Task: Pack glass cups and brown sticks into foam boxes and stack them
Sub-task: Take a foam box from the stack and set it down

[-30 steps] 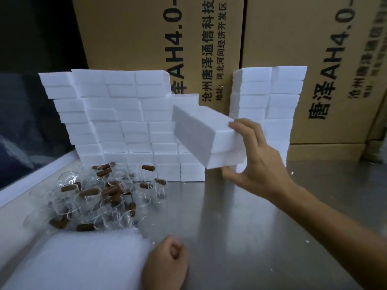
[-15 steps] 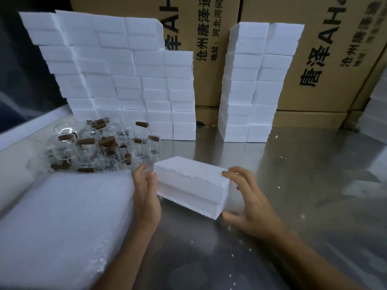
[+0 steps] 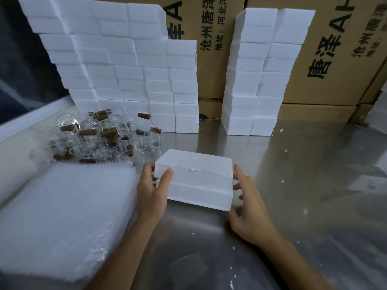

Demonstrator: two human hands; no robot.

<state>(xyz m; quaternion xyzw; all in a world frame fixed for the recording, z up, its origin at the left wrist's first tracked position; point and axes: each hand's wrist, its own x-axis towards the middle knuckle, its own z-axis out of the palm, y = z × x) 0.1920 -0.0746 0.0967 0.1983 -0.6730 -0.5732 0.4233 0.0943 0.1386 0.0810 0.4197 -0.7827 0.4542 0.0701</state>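
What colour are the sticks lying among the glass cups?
Brown sticks, seen in the head view.

bare table (image 3: 303, 195) right, glass cups (image 3: 100, 139) crowding left
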